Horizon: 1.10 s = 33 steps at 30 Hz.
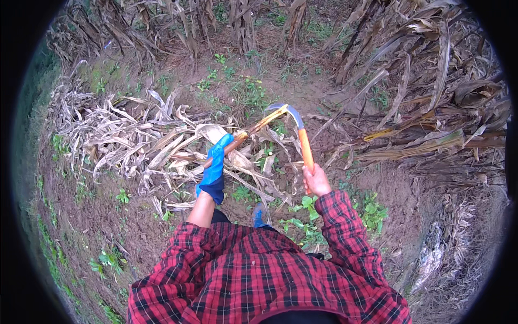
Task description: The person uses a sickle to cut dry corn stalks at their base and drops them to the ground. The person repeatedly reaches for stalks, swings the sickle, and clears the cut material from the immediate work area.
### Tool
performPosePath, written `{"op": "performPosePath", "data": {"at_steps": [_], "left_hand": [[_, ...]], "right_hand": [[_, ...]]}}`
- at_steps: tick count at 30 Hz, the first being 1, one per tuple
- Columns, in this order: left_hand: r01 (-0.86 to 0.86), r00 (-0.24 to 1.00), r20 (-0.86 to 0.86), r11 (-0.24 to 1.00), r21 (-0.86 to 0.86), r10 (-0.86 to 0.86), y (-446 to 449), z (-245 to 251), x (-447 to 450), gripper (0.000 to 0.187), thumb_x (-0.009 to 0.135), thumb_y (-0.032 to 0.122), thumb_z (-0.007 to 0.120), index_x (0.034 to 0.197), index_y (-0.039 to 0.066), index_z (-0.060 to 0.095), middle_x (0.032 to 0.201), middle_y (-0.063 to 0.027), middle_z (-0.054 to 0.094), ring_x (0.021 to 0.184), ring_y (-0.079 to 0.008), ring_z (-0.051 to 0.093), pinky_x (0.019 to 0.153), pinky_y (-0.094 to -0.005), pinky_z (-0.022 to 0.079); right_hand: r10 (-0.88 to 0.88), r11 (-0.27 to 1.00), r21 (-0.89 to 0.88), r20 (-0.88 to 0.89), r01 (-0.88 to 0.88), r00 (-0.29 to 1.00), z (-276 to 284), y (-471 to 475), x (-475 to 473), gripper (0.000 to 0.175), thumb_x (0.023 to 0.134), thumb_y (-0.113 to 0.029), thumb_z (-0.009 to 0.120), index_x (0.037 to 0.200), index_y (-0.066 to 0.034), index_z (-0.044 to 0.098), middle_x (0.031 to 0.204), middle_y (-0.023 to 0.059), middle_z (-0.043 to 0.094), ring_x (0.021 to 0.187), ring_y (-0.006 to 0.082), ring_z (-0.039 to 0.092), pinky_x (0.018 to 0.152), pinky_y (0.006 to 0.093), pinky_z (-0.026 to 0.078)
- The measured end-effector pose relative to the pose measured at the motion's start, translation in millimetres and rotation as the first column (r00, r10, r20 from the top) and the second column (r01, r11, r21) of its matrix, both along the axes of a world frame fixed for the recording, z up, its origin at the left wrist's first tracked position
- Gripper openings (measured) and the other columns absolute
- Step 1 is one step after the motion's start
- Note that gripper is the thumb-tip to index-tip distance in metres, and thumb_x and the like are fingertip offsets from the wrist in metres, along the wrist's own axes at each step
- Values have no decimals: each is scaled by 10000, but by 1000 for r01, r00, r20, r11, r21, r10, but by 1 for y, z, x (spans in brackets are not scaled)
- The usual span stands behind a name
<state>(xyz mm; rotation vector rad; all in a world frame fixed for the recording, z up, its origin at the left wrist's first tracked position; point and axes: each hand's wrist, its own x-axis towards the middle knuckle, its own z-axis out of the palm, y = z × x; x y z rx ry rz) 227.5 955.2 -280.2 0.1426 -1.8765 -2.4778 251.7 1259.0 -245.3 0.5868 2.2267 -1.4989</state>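
Observation:
A blue glove covers my left hand (214,166), which grips a dry brown corn stalk (237,141). From that hand the stalk points up and to the right, its far part yellow and split. Bare-skinned, my right hand (317,182) is closed around the orange handle of a sickle (305,148). The curved grey blade (296,115) arches left over the stalk's yellow end and overlaps it in the picture. Whether the edge is biting into the stalk cannot be told.
Beneath and left of my left hand lies a heap of dry corn stalks and leaves (133,137). Standing dry corn (243,24) lines the far side, and more leans in from the right (429,121). Green weeds (305,218) grow near a blue boot (260,214).

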Motion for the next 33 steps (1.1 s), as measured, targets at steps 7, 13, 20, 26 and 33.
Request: {"op": "performPosePath", "data": {"at_steps": [7,13,20,26,33], "left_hand": [[-18,987,-161,970,-241,-22,4,12,-26,438,935,344,417,1231,31,495,1196,-104,550,1110,-211,506,995,-325,313],[258,950,-72,894,-366,-304,-34,20,-9,453,936,342,406,1220,-1,493,1213,-124,531,1141,-219,486,1023,-334,292],[-118,981,183,929,351,56,-28,-27,14,579,881,441,453,1169,-59,505,1128,-205,568,1074,-274,538,995,-382,343],[-208,951,271,958,196,151,-78,-9,-30,599,860,465,488,1179,-42,489,1139,-177,563,1046,-278,552,959,-382,393],[-518,843,-224,628,-580,488,-122,73,-76,722,870,456,497,1324,-65,286,1333,-211,377,1185,-278,414,981,-345,309]], "right_hand": [[-9,996,-85,50,14,999,-18,-14,-64,168,887,-206,501,888,-40,475,562,22,485,406,122,467,350,289,393],[-144,910,-332,313,250,939,-4,-20,71,163,918,-240,467,872,-93,414,602,3,450,430,104,427,363,272,393],[-392,685,-513,339,517,855,124,44,226,236,934,-324,445,927,-89,434,620,16,428,424,89,375,392,248,381],[-678,567,-442,228,695,699,65,78,247,237,933,-325,451,885,-94,457,625,5,445,486,89,426,424,249,401],[-456,761,-348,312,547,834,7,66,278,243,913,-297,510,881,-58,484,634,11,511,509,83,484,460,208,404]]}}
